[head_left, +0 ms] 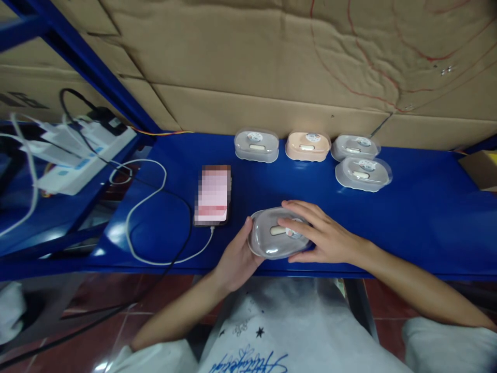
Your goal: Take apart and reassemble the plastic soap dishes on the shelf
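A grey oval lidded case (269, 243) sits near the front edge of the blue shelf (427, 217). My left hand (235, 259) grips its left side, thumb on the rim and fingers wrapped below. Over the case's right half lies my right hand (320, 235), fingers spread across the clear lid and touching a small round sticker there.
Along the cardboard back wall stand similar cases: a grey one (257, 145), a peach one (308, 146) and two stacked-looking grey ones (363, 173). A phone (213, 195) on a white cable (143, 217) lies left. Power strips (73, 150) sit far left; a cardboard box (481, 168) far right.
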The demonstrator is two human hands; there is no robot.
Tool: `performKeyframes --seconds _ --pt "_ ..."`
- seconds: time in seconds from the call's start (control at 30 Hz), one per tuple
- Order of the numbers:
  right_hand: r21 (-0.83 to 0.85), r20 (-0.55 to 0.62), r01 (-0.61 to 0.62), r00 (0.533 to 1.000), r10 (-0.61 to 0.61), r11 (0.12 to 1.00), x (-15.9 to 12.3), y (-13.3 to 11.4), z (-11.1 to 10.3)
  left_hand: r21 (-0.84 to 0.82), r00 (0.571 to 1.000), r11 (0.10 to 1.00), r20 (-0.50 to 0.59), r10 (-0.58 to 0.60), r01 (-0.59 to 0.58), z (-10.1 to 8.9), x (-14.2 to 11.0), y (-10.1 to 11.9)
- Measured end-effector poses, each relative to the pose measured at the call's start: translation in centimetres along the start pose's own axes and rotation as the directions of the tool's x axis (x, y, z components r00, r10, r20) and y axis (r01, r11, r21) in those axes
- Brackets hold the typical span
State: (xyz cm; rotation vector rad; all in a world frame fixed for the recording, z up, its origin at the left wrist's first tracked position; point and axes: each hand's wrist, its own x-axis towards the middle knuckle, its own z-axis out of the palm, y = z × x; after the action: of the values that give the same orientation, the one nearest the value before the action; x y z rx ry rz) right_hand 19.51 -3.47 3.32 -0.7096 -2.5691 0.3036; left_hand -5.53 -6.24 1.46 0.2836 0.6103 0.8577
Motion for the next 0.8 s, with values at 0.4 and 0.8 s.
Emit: performKeyframes --seconds 0.4,0.8 --pt "0.202 0.051 -0.143 0.99 0.135 0.969 -0.3 0.1 0.0 -0.013 0.998 1.0 -0.056 -0.007 0.006 -0.7 0.2 0.0" --pt "-0.036 -0.066 -0.203 0.977 0.2 0.979 1.1 8.2 -0.4 0.02 0.994 0.998 0.086 0.064 -0.066 -0.2 0.3 0.0"
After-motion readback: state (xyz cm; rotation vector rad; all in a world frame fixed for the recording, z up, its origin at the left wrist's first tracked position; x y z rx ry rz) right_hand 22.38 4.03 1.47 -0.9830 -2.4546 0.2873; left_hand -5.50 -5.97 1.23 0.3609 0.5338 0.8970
